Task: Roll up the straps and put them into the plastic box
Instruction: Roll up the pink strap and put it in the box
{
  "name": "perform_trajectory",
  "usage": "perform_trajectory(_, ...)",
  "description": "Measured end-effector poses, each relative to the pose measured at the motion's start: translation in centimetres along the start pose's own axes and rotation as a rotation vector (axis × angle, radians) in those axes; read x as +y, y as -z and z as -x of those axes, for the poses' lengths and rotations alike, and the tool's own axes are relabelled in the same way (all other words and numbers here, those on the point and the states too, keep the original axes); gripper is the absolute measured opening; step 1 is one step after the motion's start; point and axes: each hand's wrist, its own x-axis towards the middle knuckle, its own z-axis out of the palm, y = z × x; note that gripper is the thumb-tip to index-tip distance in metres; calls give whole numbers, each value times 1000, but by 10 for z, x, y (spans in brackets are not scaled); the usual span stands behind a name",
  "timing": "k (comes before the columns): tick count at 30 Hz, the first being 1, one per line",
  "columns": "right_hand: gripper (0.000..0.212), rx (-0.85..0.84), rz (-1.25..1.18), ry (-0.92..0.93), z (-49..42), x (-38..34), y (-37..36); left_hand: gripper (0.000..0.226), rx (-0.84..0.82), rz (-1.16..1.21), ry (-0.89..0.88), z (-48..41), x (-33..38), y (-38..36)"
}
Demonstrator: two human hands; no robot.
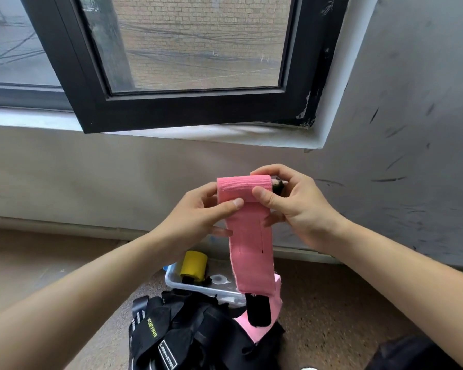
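A: The speckled brown floor (332, 316) is the work surface here. What's nearest on it?

B: A loose heap of black straps (193, 335), tangled, with printed labels showing. None of them look rolled, so I'd count that heap as work still to do.

A: And just beyond it?

B: The clear plastic box (171, 283), touching the far edge of the heap. One yellow roll (194, 267) sits inside against its left wall. Something small and black lies beside it, but I can't tell what. So I can make out only one rolled strap stowed.

A: Then the pink one is in hand?

B: Yes. The pink strap (249, 236) is held up in the air above the box, with only a few turns wound at its top. Most of its length hangs loose, and its black tab (258, 311) dangles down onto the heap. By my reckoning the task is early: this strap is barely started.

A: How does each grip stand?

B: Both are closed on the strap. The left hand (198, 217) pinches the flat part just below the roll, with the thumb in front and the fingers behind. The right hand (297, 206) wraps the roll's right end, with the thumb on its face and the fingers curled over the top. A dark bit pokes out of that end.

A: And farthest away?

B: A scuffed grey wall (385, 129), and above it a black-framed window (187, 62) standing open.
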Motion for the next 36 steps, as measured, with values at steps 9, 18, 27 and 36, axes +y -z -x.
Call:
perform_trajectory(9, 26, -18, 124, 146, -1, 5, 4, 29, 90, -18, -3, -2, 6, -1)
perform_trajectory(18, 55, -123, 12, -148, 2, -3, 0, 27, 115, -79, -253, -3, 6, 2)
perform_trajectory(27, 40, -92, -14, -151, 2, -4, -2, 43, 60, -189, -259, -2, -6, 8)
perform_trajectory(36, 42, -99, -15, -80, 1, -3, 4, 45, -81, 104, 182, 3, -4, 2)
